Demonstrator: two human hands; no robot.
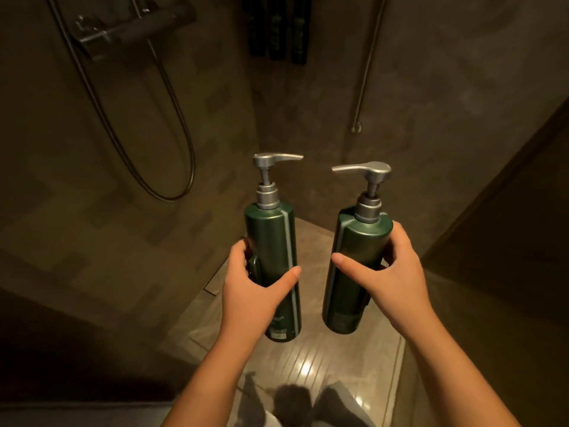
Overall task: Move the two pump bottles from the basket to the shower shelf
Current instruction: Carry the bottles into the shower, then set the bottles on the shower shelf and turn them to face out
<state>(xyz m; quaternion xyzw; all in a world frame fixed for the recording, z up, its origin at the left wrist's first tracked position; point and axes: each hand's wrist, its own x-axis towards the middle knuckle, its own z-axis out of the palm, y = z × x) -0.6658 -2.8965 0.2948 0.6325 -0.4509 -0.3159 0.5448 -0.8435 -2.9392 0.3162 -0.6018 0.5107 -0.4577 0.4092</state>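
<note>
The left hand (246, 282) holds one green bottle (272, 266) and the right hand (391, 272) holds the other bottle (354, 266), both up in the air in the shower, so keep them straight and set them down gently on the shelf.

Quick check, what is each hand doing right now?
Left hand: closed around the left pump bottle, held upright.
Right hand: closed around the right pump bottle, held upright.
</note>
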